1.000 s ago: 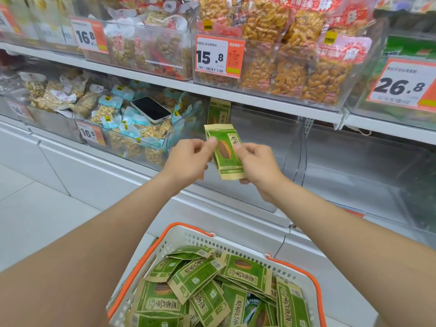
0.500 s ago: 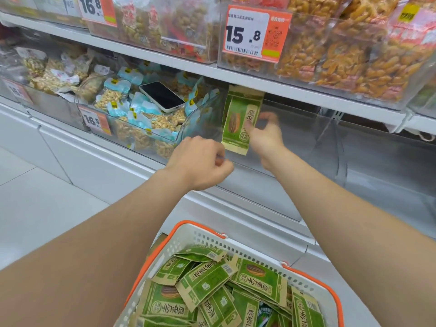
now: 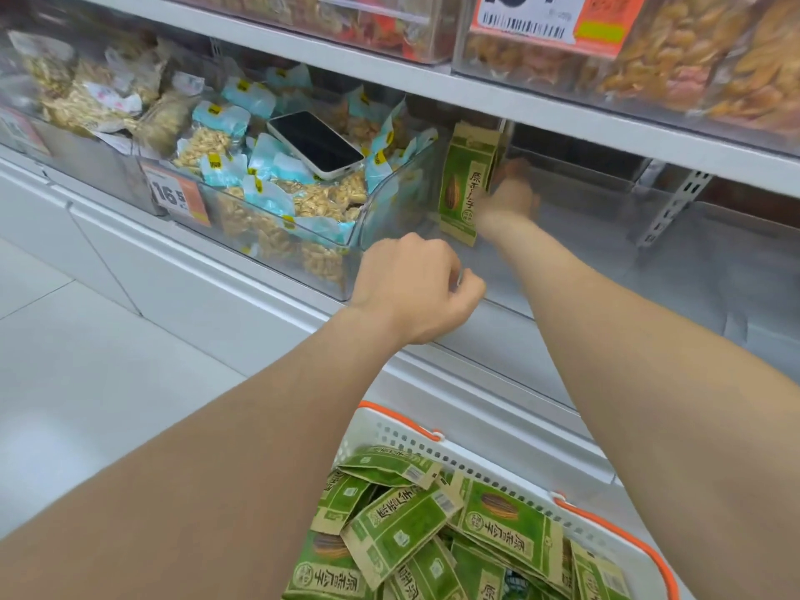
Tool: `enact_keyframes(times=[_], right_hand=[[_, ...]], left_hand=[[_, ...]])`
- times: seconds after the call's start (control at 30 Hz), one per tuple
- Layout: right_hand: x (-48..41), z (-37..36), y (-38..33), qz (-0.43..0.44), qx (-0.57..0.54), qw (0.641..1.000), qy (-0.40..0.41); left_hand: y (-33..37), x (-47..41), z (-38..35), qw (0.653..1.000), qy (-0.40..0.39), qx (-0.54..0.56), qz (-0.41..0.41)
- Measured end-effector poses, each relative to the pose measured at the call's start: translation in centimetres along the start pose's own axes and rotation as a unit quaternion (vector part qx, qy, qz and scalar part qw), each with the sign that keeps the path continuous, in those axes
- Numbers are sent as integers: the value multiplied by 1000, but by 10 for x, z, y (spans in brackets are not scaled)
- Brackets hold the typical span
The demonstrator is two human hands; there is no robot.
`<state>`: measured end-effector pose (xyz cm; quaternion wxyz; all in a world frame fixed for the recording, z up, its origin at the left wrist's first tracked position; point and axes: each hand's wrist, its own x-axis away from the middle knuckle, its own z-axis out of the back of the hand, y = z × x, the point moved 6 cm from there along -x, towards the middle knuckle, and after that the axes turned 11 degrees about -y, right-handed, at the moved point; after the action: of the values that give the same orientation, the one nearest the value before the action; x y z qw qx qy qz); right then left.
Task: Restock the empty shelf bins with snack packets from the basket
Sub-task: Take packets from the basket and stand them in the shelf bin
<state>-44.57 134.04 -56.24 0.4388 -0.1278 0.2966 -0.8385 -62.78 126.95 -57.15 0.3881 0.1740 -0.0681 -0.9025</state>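
Note:
My right hand (image 3: 508, 197) reaches inside the clear empty shelf bin (image 3: 606, 270) and holds a green snack packet (image 3: 465, 184) upright against the bin's left wall. Whether a second packet stands behind it I cannot tell. My left hand (image 3: 415, 290) hovers in a loose fist at the bin's front edge, holding nothing. Below, the white basket (image 3: 389, 430) with orange rim holds several more green packets (image 3: 433, 534).
The neighbouring bin (image 3: 359, 236) on the left holds blue-topped nut packs with a smartphone (image 3: 316, 145) lying on top. The shelf above (image 3: 433, 88) carries bins of orange snacks with price tags. White floor tiles lie at the left.
My right hand carried the packet from in front of the shelf into the bin and stood it at the left wall. My left hand let go and closed. The camera moved closer.

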Motion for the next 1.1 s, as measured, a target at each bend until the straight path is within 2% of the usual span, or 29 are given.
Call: enact_keyframes(times=[0.2,0.43,0.7,0.77,0.83,0.97,1.03,1.1], right_hand=[[-15,-9,3,-31,14,999,33],[-18,-9,12,-22,41,999,22],[1,2,17,-50,17,999,0],[12,8,12,-14,29,999,-35],[34,16,5,58,60,995,-60],[102,46,-3,208,113,971,-15],[141,59,-2,272,164,948,17],[180,66,1,341,226,912,21]], left_hand=[[2,1,2,999,23,-32,-11],[4,2,1,999,22,-28,-21],[4,2,-3,999,-1,-21,-23],[5,4,-2,1000,-4,-24,-17],[8,8,5,999,14,-30,-13],[18,21,30,997,74,-17,-9],[16,26,36,998,49,16,40],[11,32,32,996,-22,39,78]])
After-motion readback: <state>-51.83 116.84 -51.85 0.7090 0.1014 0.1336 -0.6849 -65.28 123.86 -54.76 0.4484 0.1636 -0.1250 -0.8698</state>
